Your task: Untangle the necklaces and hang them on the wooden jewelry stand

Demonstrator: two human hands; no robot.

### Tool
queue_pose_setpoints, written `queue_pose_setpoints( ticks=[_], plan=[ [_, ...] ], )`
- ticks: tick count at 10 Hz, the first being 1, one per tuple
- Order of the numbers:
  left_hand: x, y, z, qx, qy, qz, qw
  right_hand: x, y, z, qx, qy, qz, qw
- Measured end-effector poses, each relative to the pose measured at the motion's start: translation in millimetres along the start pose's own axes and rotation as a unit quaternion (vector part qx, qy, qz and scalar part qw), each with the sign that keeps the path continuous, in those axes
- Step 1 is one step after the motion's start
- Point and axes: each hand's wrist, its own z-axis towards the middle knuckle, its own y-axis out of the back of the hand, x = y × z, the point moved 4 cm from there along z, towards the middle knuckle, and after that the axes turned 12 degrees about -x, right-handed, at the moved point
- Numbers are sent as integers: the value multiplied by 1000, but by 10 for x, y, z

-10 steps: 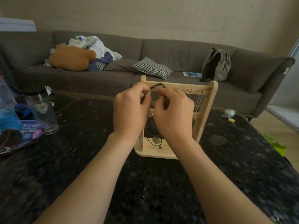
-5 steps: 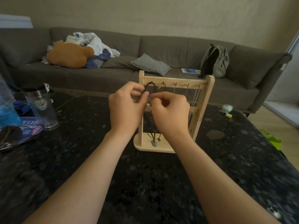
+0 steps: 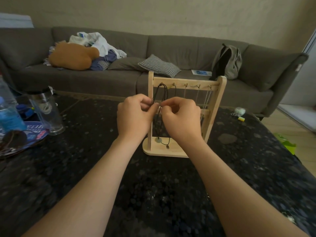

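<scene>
A wooden jewelry stand (image 3: 220,100) stands upright on the dark speckled table (image 3: 153,194). Black cord necklaces (image 3: 159,93) hang from its left hooks, with a pale green pendant (image 3: 158,140) and a small dark pendant (image 3: 167,147) resting on its base. Thin chain necklaces (image 3: 206,101) hang from the right hooks. My left hand (image 3: 135,117) pinches the black cords at mid height. My right hand (image 3: 182,117) pinches a cord right beside it, in front of the stand.
A glass tumbler (image 3: 47,113), a blue bottle (image 3: 8,113) and a blue plate with dark cords (image 3: 20,139) sit at the table's left. Small items (image 3: 239,113) lie at the table's far right. A grey sofa (image 3: 119,74) with cushions, clothes and a backpack stands behind.
Both hands have come down from the top bar to mid height along the black cords, which now hang from the left hooks. The pendants have settled on the base.
</scene>
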Motion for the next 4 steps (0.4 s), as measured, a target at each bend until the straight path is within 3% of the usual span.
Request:
queue_pose_setpoints(
  ticks=[2,3,4],
  plan=[
    [-33,-30,-48,23,-2,14,1000,12,67,-48,10,57,-66,996],
    [-46,7,-73,12,15,-4,1000,-6,126,-37,-28,61,-60,996],
    [-131,101,-136,-34,57,-49,997,18,235,-69,-81,10,-14,997]
  ],
)
